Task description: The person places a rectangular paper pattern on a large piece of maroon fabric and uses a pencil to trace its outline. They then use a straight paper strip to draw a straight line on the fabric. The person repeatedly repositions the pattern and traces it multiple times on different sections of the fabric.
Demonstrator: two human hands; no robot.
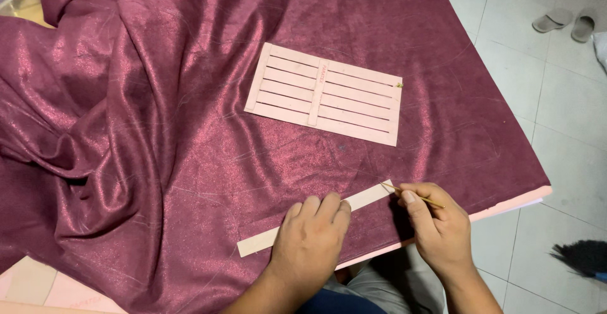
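A long pale strip (367,198), like a flat ruler of card or wood, lies on shiny maroon fabric (190,131) near the front edge. My left hand (310,238) presses flat on the middle of the strip. My right hand (439,225) pinches a thin yellowish stick (414,195), its tip touching the fabric at the strip's right end. Farther back lies a pink slatted rectangular template (325,93).
The fabric covers a pink board (512,205) whose edge shows at the right front. Folds of cloth pile up at the left. White floor tiles (556,99) lie to the right, with a pair of grey slippers (564,22) and a dark brush (585,257).
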